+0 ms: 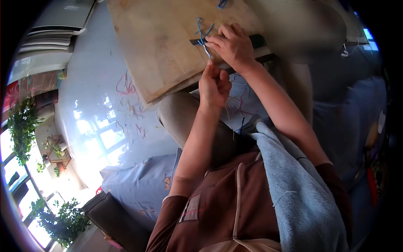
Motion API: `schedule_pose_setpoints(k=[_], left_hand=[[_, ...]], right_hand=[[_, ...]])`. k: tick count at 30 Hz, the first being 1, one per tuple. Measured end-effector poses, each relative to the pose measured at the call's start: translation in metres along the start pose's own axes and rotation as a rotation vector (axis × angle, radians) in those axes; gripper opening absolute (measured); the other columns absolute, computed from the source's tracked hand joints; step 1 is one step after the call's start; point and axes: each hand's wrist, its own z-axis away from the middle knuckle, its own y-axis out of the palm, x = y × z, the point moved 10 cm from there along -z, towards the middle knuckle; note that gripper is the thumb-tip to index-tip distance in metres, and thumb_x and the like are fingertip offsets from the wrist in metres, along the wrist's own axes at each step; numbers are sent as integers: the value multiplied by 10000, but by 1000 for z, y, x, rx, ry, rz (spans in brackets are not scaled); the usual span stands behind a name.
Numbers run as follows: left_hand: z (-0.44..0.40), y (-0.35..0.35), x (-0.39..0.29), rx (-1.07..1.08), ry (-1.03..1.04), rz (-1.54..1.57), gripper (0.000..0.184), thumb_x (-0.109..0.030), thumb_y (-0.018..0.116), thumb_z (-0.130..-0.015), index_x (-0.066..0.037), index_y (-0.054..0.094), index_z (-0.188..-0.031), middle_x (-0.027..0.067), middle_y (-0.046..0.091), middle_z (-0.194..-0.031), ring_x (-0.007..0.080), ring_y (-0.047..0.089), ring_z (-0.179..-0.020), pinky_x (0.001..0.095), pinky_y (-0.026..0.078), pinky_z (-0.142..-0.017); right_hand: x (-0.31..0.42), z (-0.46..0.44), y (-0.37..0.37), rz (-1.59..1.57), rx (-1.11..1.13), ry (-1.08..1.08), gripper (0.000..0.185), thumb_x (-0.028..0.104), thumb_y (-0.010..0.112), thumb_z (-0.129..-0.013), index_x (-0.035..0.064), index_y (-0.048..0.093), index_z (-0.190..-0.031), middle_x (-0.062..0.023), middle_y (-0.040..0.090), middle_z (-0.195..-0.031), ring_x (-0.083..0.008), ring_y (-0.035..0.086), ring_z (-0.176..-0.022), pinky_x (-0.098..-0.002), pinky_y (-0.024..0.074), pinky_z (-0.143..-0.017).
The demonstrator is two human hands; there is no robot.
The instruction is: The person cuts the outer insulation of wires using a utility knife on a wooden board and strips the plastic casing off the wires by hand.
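Note:
A piece of knotted blue cord [199, 29] with several short branching ends lies on the wooden board [155, 46]. Its lighter, whitish end runs down to my left hand [215, 86], which is closed with thumb and finger pinched on it near the board's front edge. My right hand [231, 47] has its fingertips closed at the middle of the cord, over a dark flat strip [257, 41]. That strip passes under my right hand and sticks out on both sides; its kind I cannot make out. Another bit of dark blue cord [222, 3] sits at the board's far edge.
Pink and pale thread scraps [126, 86] are scattered on the shiny floor [96, 75] left of the board. My knee [178, 113] is under the board's front edge. A light blue towel [294, 189] hangs over my brown top. Plants [25, 124] stand by windows at left.

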Motion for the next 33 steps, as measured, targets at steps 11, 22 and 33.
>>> schedule_pose_setpoints(k=[11, 22, 33], left_hand=[[1, 2, 2, 8, -19, -8, 380, -346, 375, -942, -179, 321, -605, -12, 369, -527, 85, 207, -398, 220, 169, -342], [1, 6, 5, 133, -72, 50, 382, -363, 391, -944, -160, 347, -624, 1, 412, -567, 73, 248, -428, 200, 206, -358], [23, 1, -23, -134, 238, -312, 265, -274, 447, -944, -31, 545, -987, 30, 557, -692, 57, 340, -441, 178, 269, -378]], right_hand=[[-3, -4, 4, 32, -19, 25, 140, 267, 688, -705, 200, 678, -827, 19, 494, -775, -188, 500, -792, -305, 461, -670], [-32, -11, -15, -135, 167, 120, 117, 247, 688, -721, 162, 695, -802, -18, 534, -728, -194, 552, -741, -330, 466, -634], [-9, -1, 3, -172, 195, -42, 123, 231, 673, -715, 171, 672, -822, -43, 523, -840, -249, 507, -850, -348, 460, -722]])
